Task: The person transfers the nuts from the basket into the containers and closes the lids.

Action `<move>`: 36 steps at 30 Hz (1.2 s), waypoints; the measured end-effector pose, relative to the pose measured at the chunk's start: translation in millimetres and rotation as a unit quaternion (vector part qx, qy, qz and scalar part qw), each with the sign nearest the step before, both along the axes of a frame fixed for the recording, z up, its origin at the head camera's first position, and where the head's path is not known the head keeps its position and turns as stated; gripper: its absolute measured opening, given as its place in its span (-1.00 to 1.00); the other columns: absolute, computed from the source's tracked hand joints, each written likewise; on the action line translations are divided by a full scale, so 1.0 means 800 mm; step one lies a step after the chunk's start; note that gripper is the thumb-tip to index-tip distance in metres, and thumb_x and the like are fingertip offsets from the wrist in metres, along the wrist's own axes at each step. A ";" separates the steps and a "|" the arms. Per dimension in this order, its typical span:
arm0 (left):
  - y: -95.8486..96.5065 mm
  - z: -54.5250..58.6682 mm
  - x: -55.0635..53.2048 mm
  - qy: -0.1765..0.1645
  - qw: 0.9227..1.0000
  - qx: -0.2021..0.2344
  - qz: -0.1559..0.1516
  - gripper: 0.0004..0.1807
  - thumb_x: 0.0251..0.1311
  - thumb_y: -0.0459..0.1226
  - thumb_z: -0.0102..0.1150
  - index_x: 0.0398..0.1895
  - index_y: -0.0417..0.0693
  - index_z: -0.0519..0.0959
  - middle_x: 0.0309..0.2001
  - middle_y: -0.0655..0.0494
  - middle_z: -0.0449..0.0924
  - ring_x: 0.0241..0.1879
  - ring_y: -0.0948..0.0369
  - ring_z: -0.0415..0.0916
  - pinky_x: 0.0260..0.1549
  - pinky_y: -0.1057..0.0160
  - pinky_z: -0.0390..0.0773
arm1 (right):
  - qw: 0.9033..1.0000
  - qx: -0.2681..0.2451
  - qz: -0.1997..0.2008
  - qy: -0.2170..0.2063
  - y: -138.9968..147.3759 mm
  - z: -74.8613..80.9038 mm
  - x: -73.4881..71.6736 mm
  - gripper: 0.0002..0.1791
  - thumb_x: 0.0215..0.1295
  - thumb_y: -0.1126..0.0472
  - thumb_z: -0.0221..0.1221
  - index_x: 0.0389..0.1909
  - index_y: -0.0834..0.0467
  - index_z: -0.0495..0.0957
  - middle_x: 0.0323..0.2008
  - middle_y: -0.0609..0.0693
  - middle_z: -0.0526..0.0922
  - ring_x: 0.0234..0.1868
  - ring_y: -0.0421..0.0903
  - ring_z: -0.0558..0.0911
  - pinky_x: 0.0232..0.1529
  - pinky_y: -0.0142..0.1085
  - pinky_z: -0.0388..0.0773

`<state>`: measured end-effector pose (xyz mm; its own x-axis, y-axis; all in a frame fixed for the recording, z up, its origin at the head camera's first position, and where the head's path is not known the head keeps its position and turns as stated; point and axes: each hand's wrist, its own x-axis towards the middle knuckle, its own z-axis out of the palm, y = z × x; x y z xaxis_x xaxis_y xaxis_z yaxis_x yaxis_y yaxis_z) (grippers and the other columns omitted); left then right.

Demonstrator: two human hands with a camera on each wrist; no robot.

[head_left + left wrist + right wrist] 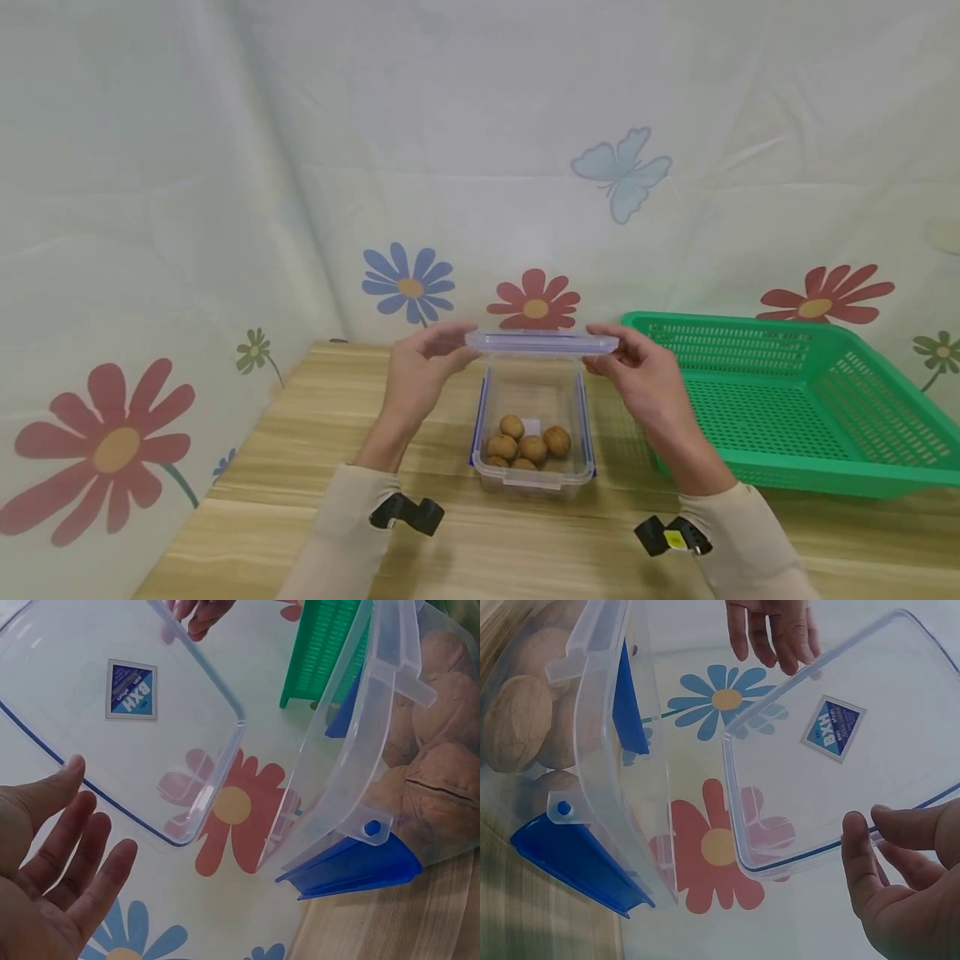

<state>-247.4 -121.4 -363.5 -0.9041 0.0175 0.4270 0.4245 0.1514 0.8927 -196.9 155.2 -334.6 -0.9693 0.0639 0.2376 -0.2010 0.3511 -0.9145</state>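
Between both hands hangs a clear plastic lid (542,342) with a thin blue seal; a small blue label (132,690) is on it. My left hand (422,367) pinches its left edge between thumb and fingers. At the opposite edge, my right hand (647,377) grips with the thumb on one face and fingers on the other. Nearer to me stands a clear food container (536,385), its top uncovered, holding several walnuts (532,450) at its near end. Blue side clips (360,866) hang outward from the container's rim. The lid is apart from the rim, beyond its far end.
A large green plastic basket (780,471) stands right of the container, close to my right forearm. Everything sits on a wood-grain table (300,467). Behind it hangs a pale curtain (480,208) printed with flowers and a butterfly.
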 end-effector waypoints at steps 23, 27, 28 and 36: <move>0.005 0.000 0.001 -0.008 1.000 -0.014 0.010 -0.65 0.25 -0.04 0.54 0.00 0.01 0.79 -0.04 0.16 0.78 0.01 0.17 0.67 0.09 0.02 0.62 | 0.994 0.049 -0.067 0.066 0.003 -0.007 -0.007 -0.53 0.50 0.04 0.34 0.27 0.24 0.67 0.07 0.15 0.66 0.05 0.00 0.61 -0.05 -0.31 0.54; 0.005 0.000 0.002 -0.015 1.000 -0.016 0.007 -0.63 0.27 0.00 0.52 0.02 0.02 0.78 -0.02 0.17 0.78 0.03 0.17 0.67 0.11 0.01 0.62 | 0.996 0.038 -0.058 0.054 0.005 -0.007 -0.007 -0.51 0.51 0.01 0.33 0.28 0.23 0.65 0.17 0.16 0.66 0.15 0.05 0.63 0.09 -0.11 0.57; 0.005 0.000 0.002 -0.017 1.000 -0.015 0.007 -0.63 0.27 0.01 0.52 0.02 0.02 0.78 -0.02 0.17 0.77 0.04 0.17 0.67 0.12 0.01 0.62 | 0.997 0.035 -0.056 0.050 0.006 -0.006 -0.007 -0.50 0.51 0.00 0.33 0.30 0.22 0.64 0.19 0.17 0.66 0.16 0.06 0.63 0.12 -0.07 0.57; 0.006 -0.002 0.002 -0.008 1.000 -0.002 0.002 -0.60 0.31 -0.01 0.49 0.08 -0.02 0.75 -0.02 0.11 0.76 0.01 0.14 0.68 0.06 0.05 0.68 | 0.999 0.020 -0.034 0.033 0.006 -0.009 -0.009 -0.44 0.52 -0.03 0.31 0.35 0.24 0.59 0.14 0.17 0.70 0.12 0.04 0.69 0.18 -0.10 0.64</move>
